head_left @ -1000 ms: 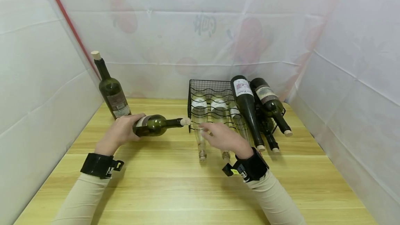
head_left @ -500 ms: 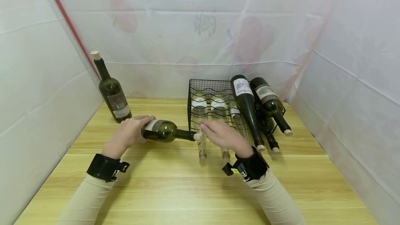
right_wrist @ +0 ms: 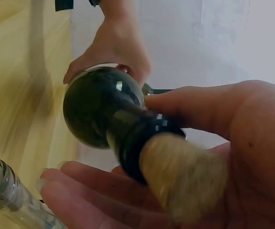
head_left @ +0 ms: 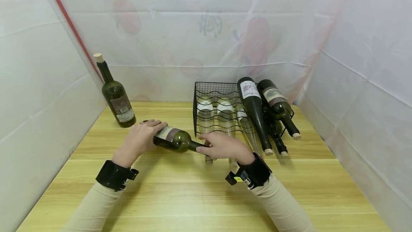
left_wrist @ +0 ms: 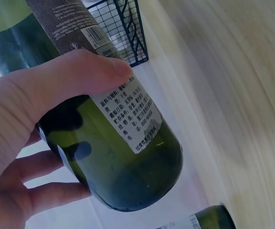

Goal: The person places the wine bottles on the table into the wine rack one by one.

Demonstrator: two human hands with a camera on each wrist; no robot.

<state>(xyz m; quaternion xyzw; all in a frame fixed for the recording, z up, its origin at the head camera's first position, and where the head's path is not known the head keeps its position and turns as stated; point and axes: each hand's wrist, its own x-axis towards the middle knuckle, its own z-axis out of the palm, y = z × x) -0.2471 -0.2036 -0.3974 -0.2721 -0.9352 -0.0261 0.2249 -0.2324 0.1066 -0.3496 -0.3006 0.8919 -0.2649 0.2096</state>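
Green glass is what you carry: the dark green bottle (head_left: 173,140) lies almost level in the air above the worktop (head_left: 193,192), just near-left of the black wire rack (head_left: 212,88), its corked neck pointing right. Your left hand (head_left: 140,140) wraps the fat base end, thumb over the back label in the left wrist view (left_wrist: 75,76). Your right hand (head_left: 222,146) curls round the neck, and the right wrist view shows the cork (right_wrist: 185,179) lying in its palm with the fingers closing underneath.

Let the left hand bear the weight and use the right only to steer. The rack's lower row already holds clear bottles (head_left: 206,117), necks jutting toward you, and two dark bottles (head_left: 254,110) lie on top at the right, so mind those near corks as you swing the bottle round. Keep the upright green bottle (head_left: 116,96) at far left well apart from your elbow. I judge a slip at the smooth neck the chief risk; grip firmly there.
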